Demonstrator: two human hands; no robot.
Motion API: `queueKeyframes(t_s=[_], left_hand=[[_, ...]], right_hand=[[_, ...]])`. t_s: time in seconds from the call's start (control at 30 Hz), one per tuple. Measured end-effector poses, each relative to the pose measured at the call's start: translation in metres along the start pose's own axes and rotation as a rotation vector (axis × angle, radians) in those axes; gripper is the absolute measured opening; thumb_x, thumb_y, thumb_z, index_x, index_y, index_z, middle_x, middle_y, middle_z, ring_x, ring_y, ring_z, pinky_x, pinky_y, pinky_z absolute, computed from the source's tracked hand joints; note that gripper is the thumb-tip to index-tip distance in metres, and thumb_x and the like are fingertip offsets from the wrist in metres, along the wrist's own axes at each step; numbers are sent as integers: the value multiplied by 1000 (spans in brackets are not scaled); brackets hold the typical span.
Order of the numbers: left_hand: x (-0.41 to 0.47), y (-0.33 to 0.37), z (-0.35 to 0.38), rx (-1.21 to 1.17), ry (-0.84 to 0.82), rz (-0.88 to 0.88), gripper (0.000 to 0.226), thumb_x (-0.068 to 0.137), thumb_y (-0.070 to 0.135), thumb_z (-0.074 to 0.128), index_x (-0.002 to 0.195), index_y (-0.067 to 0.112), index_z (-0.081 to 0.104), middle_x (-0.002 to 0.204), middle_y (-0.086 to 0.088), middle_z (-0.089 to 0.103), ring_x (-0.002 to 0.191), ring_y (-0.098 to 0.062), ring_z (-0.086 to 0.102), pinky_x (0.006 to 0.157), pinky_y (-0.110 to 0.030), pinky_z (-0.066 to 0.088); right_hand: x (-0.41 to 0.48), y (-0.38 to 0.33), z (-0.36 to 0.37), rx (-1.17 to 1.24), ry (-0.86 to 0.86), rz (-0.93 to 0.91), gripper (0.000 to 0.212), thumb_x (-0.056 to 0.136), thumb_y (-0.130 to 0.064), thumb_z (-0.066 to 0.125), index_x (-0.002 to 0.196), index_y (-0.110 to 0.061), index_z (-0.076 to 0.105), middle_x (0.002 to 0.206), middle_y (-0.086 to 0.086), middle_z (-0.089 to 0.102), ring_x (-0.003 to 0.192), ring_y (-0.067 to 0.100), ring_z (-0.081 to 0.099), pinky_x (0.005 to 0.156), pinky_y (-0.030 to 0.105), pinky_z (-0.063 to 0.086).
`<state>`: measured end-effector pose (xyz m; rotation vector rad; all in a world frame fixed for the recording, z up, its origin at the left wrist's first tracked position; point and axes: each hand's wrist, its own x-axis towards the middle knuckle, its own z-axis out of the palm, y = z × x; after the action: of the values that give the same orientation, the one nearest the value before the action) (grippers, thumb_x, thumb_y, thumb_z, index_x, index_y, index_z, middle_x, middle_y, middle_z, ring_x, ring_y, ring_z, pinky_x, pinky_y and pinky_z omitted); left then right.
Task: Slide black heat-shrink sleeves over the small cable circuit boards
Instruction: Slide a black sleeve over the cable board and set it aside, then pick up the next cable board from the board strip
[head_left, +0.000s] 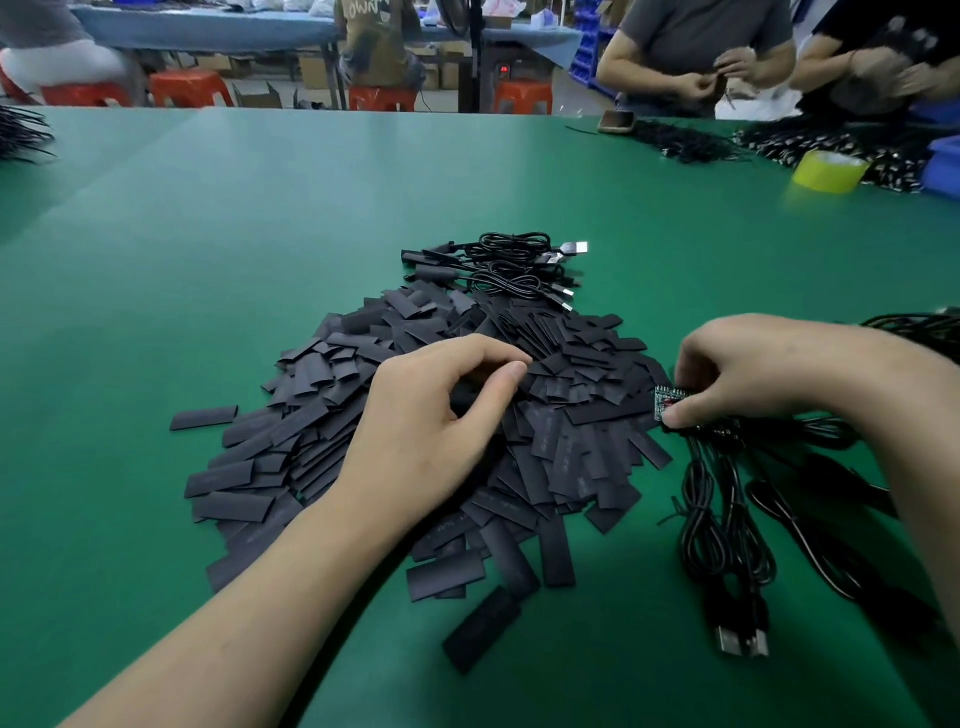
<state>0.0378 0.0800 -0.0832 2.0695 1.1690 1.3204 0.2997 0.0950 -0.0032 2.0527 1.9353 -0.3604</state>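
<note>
While left hand (431, 415) pinches sleeve pile (576, 431), right hand (753, 369) — pinching circuit board (664, 402).

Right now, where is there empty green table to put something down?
The widest bare green mat lies left of the sleeve pile, out to the far edge. Another bare strip runs between the coiled cables and the yellow tape roll. It's crowded on the right, where the right hand holds a circuit board by loose cables.

One heap of sleeves (550, 415) past counting, one circuit board (666, 402), one tape roll (829, 171).
</note>
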Motion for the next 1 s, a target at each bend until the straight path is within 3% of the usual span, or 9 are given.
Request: queueKeyframes(t_s=[0.07,0.17,0.23,0.37,0.57,0.67,0.8,0.87,1.0], left_hand=[[0,0,0,-1,-4,1,12,99,24,65,103,25,76,94,19,74,91,-3,72,71,-33,60],[0,2,-1,-26,-24,10,12,98,23,66,102,24,77,93,18,75,91,-5,73,70,-33,59],[-1,3,-1,-77,-49,-1,12,98,24,67,102,23,78,94,16,76,91,-7,73,70,-34,59],[1,7,-1,-170,-120,-29,14,99,25,66,100,23,79,88,13,77,85,-10,74,74,-33,59],[4,4,-1,-421,-195,-212,11,97,14,69,89,11,77,71,-4,75,62,-14,71,64,-18,51],[5,4,-2,-486,-177,-220,10,95,10,69,88,10,76,70,-5,73,60,-15,71,59,-14,49],[5,4,0,-478,-111,-197,9,94,13,72,89,14,79,76,-5,75,64,-19,73,65,-38,63],[4,4,0,-450,-91,-178,10,94,14,72,89,18,79,79,-1,76,68,-18,73,73,-48,63],[6,7,0,-454,-37,-127,13,94,13,72,90,22,79,82,4,77,72,-11,72,70,-26,61]], right_hand=[[0,-1,2,37,27,-18,42,79,-56,78,96,-24,58,101,-5,63,94,17,59,83,34,49],[-4,2,-5,166,105,-130,42,74,-52,83,83,-23,53,75,-10,57,62,8,48,58,30,34],[-10,-6,-12,336,85,-288,44,68,-52,84,77,-23,52,61,-11,51,52,9,37,56,29,30],[-14,-43,-16,573,79,-540,39,61,-50,87,78,-29,59,63,-12,51,57,7,43,56,27,34],[-10,-70,10,553,327,-606,41,59,-46,90,82,-31,60,71,-10,62,57,1,49,54,16,39],[-9,-59,13,740,208,-604,38,67,-57,79,88,-28,66,73,-9,65,63,5,54,59,21,44],[-8,-42,17,859,103,-534,33,78,-54,63,86,-23,70,64,-11,57,59,3,53,52,11,41],[-8,-40,19,884,67,-553,33,81,-51,62,88,-20,70,64,-7,48,61,12,44,55,20,36],[-11,-39,18,939,92,-615,30,79,-48,67,94,-22,72,71,1,54,67,18,43,63,34,35]])
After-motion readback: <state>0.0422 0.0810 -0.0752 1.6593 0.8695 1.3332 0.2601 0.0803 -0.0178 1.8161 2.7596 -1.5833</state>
